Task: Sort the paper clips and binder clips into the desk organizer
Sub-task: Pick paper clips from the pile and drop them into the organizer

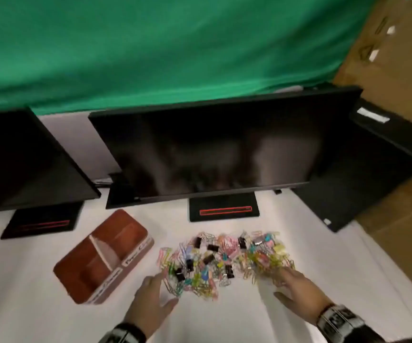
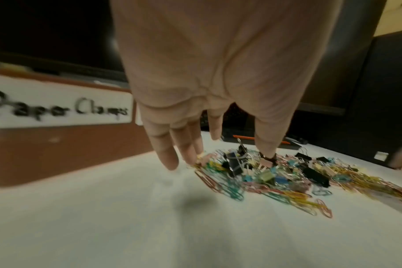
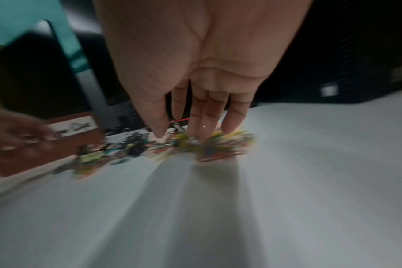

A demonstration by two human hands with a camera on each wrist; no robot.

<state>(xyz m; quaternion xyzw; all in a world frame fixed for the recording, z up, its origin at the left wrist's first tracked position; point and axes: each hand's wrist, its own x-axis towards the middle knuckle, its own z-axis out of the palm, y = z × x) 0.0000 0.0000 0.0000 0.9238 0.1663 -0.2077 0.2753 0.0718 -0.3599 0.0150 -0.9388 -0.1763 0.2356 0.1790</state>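
A mixed pile of coloured paper clips (image 1: pixel 269 262) (image 2: pixel 285 195) (image 3: pixel 218 145) and black binder clips (image 1: pixel 212 248) (image 2: pixel 234 166) lies on the white desk, in front of the middle monitor. A brown desk organizer (image 1: pixel 101 258) (image 2: pixel 64 152) (image 3: pixel 64 145) with white labels, one reading "Paper Clamps", stands to the left of the pile. My left hand (image 1: pixel 154 292) (image 2: pixel 209 145) reaches with straight spread fingers over the pile's left edge. My right hand (image 1: pixel 290 280) (image 3: pixel 195 128) does the same over the right edge, fingertips touching the clips. Neither hand holds anything.
Dark monitors (image 1: pixel 212 149) (image 1: pixel 26 162) stand on black bases (image 1: pixel 224 209) behind the pile and organizer. A black box (image 1: pixel 373 154) sits at the right, a green cloth (image 1: pixel 150 45) behind. Bare white desk (image 1: pixel 224 318) stretches in front of the pile.
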